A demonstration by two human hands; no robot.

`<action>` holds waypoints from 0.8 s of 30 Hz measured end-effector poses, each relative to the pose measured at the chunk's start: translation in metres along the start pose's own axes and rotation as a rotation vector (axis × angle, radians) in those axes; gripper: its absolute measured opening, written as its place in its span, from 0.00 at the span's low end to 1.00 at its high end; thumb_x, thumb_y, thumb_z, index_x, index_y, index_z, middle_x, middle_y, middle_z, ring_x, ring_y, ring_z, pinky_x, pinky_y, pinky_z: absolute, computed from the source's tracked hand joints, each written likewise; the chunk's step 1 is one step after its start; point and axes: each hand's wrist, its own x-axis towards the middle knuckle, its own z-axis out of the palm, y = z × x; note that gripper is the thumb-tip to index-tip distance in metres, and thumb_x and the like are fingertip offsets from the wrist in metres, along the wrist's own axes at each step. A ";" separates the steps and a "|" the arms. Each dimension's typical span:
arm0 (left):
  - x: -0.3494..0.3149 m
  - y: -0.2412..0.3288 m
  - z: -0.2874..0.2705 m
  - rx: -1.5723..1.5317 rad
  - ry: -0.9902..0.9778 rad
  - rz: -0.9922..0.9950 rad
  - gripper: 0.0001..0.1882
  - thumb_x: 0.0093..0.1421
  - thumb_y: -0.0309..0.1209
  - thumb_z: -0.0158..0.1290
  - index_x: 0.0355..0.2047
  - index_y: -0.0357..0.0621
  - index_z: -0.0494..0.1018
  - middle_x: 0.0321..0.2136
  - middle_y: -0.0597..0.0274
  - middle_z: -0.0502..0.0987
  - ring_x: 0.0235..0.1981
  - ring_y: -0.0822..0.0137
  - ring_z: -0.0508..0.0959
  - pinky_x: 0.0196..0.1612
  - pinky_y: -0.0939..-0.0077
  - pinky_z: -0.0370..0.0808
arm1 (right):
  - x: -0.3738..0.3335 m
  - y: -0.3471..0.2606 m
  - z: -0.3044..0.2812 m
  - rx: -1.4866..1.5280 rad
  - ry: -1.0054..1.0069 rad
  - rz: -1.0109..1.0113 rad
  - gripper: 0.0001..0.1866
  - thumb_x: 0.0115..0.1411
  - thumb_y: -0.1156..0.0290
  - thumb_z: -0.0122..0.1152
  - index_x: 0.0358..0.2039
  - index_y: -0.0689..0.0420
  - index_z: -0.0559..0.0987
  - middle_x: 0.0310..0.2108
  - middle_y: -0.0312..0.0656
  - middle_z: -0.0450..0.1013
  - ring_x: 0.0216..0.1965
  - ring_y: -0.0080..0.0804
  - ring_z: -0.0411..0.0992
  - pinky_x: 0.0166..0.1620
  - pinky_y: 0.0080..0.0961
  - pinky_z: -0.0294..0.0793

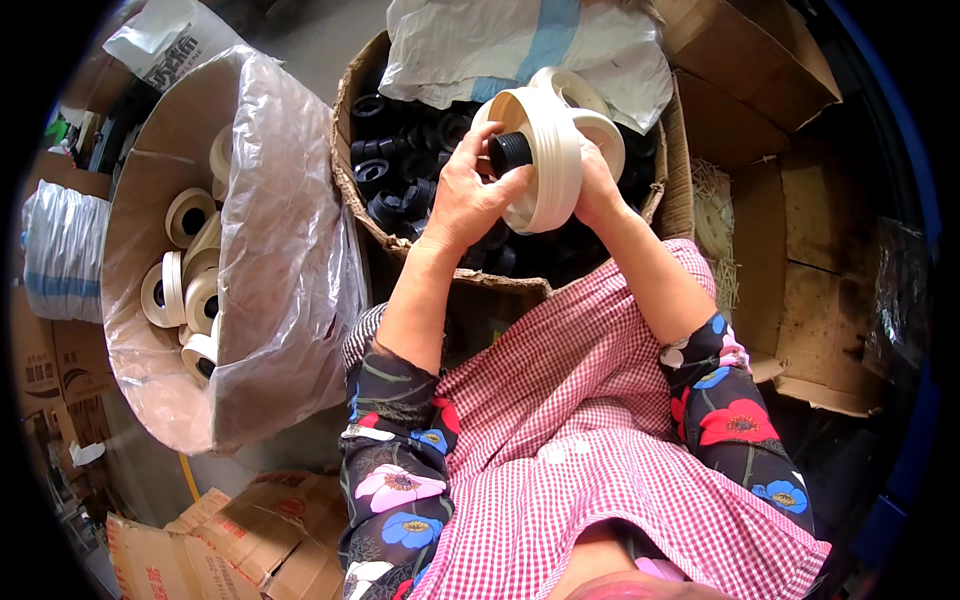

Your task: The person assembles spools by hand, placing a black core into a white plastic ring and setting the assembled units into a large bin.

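Over a box of black plastic fittings, I hold a cream plastic round part (556, 165) with a ribbed rim, tilted so its hollow side faces left. My left hand (468, 196) has its fingers and thumb around a black threaded fitting (510, 152) at the middle of that part. Whether the fitting is screwed in or only held there, I cannot tell. My right hand (597, 190) grips the cream part from its right side, most of its fingers hidden behind it. Just beyond are more cream round parts (568, 88).
The cardboard box (345, 165) holds many loose black fittings (372, 172). A white woven sack (450, 50) lies over its far side. At left stands a plastic-lined bin (285, 250) with several cream parts (188, 217). Open cartons (820, 215) stand at right; flattened cardboard (240, 540) lies lower left.
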 end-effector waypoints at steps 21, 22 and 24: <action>-0.005 -0.003 -0.007 -1.135 -0.323 -0.650 0.27 0.60 0.52 0.46 0.49 0.44 0.68 0.42 0.61 0.75 0.40 0.67 0.78 0.36 0.63 0.80 | -0.011 -0.001 0.006 -0.493 -0.164 -0.475 0.13 0.51 0.73 0.59 0.39 0.59 0.76 0.38 0.43 0.71 0.39 0.28 0.72 0.40 0.22 0.72; -0.005 -0.006 -0.005 -1.159 -0.288 -0.639 0.27 0.60 0.52 0.46 0.49 0.44 0.68 0.43 0.60 0.74 0.41 0.67 0.78 0.37 0.63 0.80 | -0.011 -0.003 0.007 -0.441 -0.164 -0.385 0.13 0.52 0.72 0.59 0.39 0.59 0.76 0.38 0.43 0.71 0.39 0.26 0.71 0.39 0.20 0.72; -0.006 -0.008 -0.003 -1.128 -0.316 -0.612 0.27 0.60 0.51 0.46 0.50 0.44 0.67 0.44 0.60 0.74 0.41 0.67 0.77 0.38 0.63 0.80 | -0.011 -0.007 0.006 -0.420 -0.163 -0.350 0.13 0.50 0.72 0.59 0.38 0.59 0.76 0.37 0.42 0.71 0.37 0.27 0.71 0.39 0.22 0.72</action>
